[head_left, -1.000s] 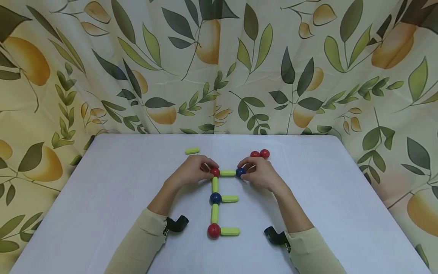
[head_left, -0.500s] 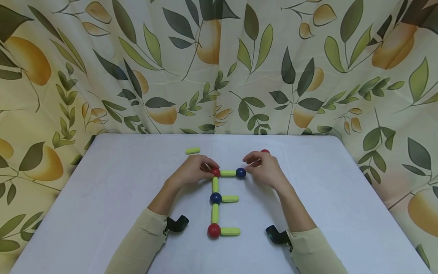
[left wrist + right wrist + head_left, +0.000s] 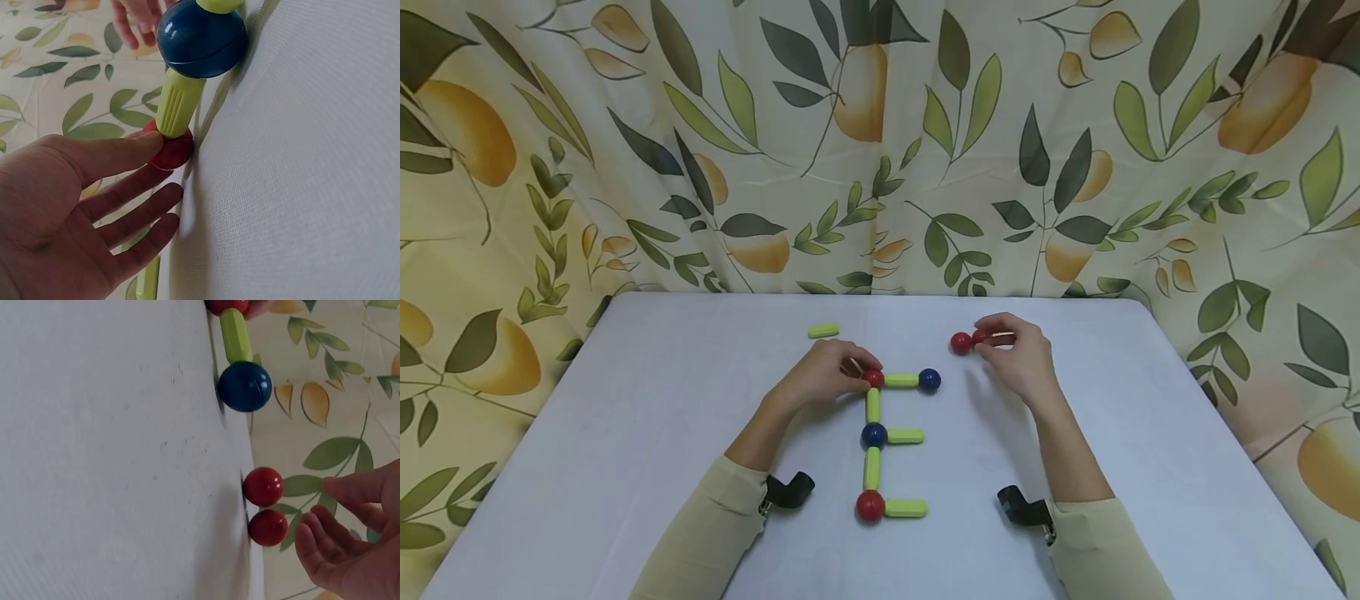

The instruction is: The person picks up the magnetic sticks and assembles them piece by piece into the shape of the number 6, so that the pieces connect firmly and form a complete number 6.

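Observation:
In the head view the left hand (image 3: 820,373) pinches the red ball (image 3: 873,379) at the upper left corner of a ball-and-stick figure; the left wrist view shows its thumb on that red ball (image 3: 172,153). A green stick (image 3: 901,381) joins this ball to a blue ball (image 3: 929,381). Past the blue ball, the right hand (image 3: 1021,360) hovers by two loose red balls (image 3: 961,343). Seen from the right wrist, its bent fingers and thumb stand apart, with a gap between the hand (image 3: 359,534) and the red balls (image 3: 267,527).
Down the figure run another blue ball (image 3: 874,435) and a red ball (image 3: 870,507), each with a green stick pointing right. A loose green stick (image 3: 823,331) lies behind the left hand on the white table (image 3: 700,333). Leaf-patterned cloth (image 3: 955,208) hangs behind.
The right hand has let go of the blue ball and moved right and back to the loose red balls. The left hand has stayed on its red ball.

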Demonstrator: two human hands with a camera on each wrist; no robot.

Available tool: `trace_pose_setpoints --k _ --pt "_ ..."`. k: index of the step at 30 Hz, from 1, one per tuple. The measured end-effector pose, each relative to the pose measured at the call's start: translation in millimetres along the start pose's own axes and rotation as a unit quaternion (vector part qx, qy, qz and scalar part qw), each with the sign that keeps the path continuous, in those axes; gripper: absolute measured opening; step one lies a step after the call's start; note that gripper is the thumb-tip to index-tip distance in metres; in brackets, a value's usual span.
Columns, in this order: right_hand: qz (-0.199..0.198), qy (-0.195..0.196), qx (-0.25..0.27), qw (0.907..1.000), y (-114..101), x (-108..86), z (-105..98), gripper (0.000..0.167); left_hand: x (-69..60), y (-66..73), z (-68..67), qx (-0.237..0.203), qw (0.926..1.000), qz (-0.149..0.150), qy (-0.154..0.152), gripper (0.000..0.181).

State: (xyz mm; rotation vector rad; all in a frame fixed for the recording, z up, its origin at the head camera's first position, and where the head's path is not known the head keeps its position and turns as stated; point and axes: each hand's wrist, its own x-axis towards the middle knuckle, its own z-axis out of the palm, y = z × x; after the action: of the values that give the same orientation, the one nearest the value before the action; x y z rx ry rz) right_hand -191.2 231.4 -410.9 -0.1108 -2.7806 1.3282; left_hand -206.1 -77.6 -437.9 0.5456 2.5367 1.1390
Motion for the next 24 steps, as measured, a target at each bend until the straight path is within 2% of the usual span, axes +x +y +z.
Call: trace_pose_setpoints --k 9,18,24 --pt "0.054 -0.009 0.033 0.998 9.7 5.0 -8.8 0.041 1.0 -1.8 0.0 0.005 1.0 0.006 -0.003 0.031" --pt "0.068 -0.025 0.036 0.9967 17.2 12.8 -8.7 0.046 2.5 -4.9 -0.7 0.005 1.0 0.002 -0.004 0.029" --pt "0.092 -0.054 0.046 0.9933 20.3 14.9 -6.6 0.05 4.5 -7.8 0.4 0.002 0.9999 0.012 -0.006 0.029"
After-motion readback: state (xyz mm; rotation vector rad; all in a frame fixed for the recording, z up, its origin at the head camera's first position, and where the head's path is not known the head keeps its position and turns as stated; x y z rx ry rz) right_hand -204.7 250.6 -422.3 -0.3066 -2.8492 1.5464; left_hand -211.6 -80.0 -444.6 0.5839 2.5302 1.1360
